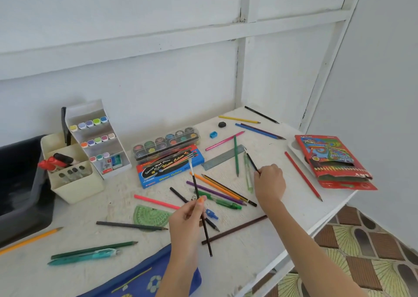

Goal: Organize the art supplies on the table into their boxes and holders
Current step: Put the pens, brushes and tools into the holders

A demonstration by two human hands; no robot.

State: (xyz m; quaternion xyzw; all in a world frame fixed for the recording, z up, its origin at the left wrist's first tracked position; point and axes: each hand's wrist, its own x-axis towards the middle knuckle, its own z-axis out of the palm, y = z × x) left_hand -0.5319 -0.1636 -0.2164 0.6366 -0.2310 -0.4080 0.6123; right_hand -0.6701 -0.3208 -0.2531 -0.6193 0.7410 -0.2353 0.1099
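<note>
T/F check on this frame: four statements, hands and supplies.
1. The left hand holds a brush. True.
2. The right hand lies flat and empty. False: it grips a thin black stick.
3. The blue sharpener lies on the table. True.
4. The red pencil box stands in the cream holder. False: it lies by the table's right edge, partly over a white tray.
</note>
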